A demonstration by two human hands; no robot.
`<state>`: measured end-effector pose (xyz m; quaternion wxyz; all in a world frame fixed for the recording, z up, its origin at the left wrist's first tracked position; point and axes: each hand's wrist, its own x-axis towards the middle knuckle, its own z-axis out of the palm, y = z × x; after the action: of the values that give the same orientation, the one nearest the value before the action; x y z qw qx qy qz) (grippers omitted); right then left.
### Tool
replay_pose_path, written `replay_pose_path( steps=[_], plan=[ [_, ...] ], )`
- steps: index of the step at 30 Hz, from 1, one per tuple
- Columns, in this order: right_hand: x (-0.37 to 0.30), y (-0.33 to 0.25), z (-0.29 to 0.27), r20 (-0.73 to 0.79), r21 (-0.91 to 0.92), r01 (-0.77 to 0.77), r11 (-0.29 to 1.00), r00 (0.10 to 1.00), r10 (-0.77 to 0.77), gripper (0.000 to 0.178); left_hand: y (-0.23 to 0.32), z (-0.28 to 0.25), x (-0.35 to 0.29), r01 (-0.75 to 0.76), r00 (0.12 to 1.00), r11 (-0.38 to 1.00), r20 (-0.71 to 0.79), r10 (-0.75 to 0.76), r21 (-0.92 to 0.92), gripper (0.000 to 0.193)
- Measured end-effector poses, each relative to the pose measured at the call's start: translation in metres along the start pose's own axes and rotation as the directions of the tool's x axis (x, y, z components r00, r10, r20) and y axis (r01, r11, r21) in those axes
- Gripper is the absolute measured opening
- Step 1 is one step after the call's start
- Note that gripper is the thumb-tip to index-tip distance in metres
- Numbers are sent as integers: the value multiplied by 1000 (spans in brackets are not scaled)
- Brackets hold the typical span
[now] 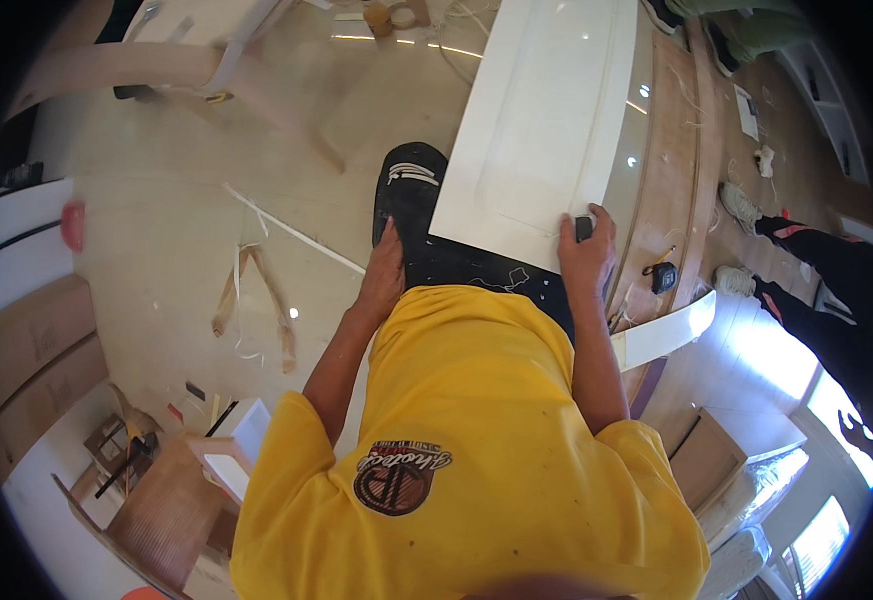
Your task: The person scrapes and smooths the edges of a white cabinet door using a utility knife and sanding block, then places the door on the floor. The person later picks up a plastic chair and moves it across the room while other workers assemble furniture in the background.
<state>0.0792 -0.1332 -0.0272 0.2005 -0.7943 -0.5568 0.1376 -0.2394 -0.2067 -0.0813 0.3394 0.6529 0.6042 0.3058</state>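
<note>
A long white panel [537, 130] with a recessed face, like a cabinet door, stretches away from me, its near end over my dark-clad lap. Near its right corner my right hand [589, 255] is closed with thumb and fingers around a small dark block [584, 229] at the panel's surface. Whether the block is fixed to the panel I cannot tell. My left hand [385, 268] lies along the side of my left leg, fingers stretched toward the knee, holding nothing visible. Beside that knee is my dark shoe [412, 172], with pale laces.
A tape measure [664, 277] lies on wooden boards [672, 150] to the right, near a curved white strip [665, 333]. People's legs [807, 250] stand farther right. Torn brown strips [257, 300] litter the left floor; cartons [42, 340] line the far left.
</note>
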Motion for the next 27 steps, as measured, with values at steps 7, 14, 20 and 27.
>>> replay_pose_path(
  steps=[7, 14, 20, 27],
  plan=[
    [-1, -15, 4, -12, -21, 5, 1000, 1000, -5, 56, -8, -15, 12, -85, 995, 808, 3, 103, 583, 39],
    [-2, -9, 7, -50, -2, 70, 998, 996, -70, 54, -10, -8, 51, -74, 974, 521, 173, -146, 850, 19],
    [-3, -8, 6, -94, 40, 126, 991, 988, -121, 51, -22, -6, 51, -166, 968, 722, -29, 250, 672, 16],
    [-2, -5, 6, -99, 75, 147, 986, 985, -139, 49, -38, -12, 61, -272, 962, 644, 212, 172, 715, 23]
  ],
)
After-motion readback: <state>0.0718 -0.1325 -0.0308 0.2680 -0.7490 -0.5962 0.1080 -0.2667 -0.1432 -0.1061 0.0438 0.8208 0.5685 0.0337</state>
